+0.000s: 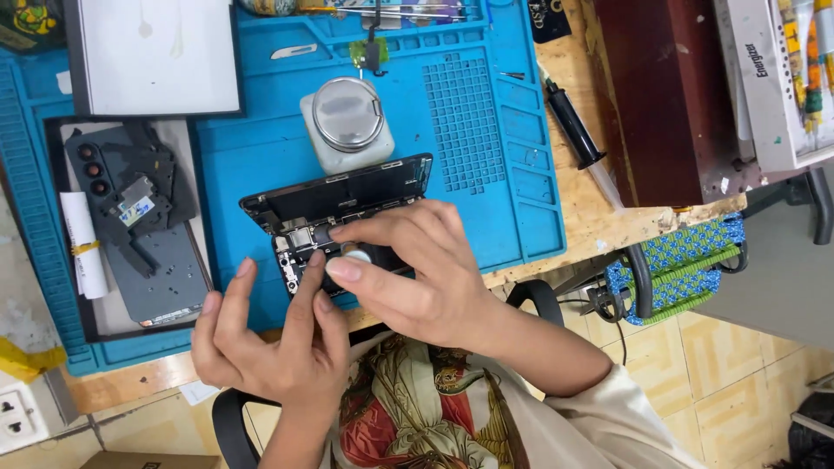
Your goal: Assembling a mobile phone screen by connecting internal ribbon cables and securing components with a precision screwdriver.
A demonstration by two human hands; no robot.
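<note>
Pinching a small white disc, the right hand presses the opened smartphone at frame centre; left hand, fingers spread, steadies it. Slipping could scrape exposed components.

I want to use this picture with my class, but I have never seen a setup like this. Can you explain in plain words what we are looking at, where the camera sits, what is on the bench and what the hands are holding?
There is no machine here: a person works with two bare hands. The single picture comes from a camera on the person's head, looking down.

On a wooden bench lies a blue work mat. On it rests an opened phone, its inner parts showing. The left hand touches the phone's near edge with a fingertip. The right hand pinches a small white round piece over the phone.

Behind the phone stands a white bottle with a metal lid. To the left, a dark tray carries another dismantled phone back and a white roll. A black-handled tool lies to the right.
</note>
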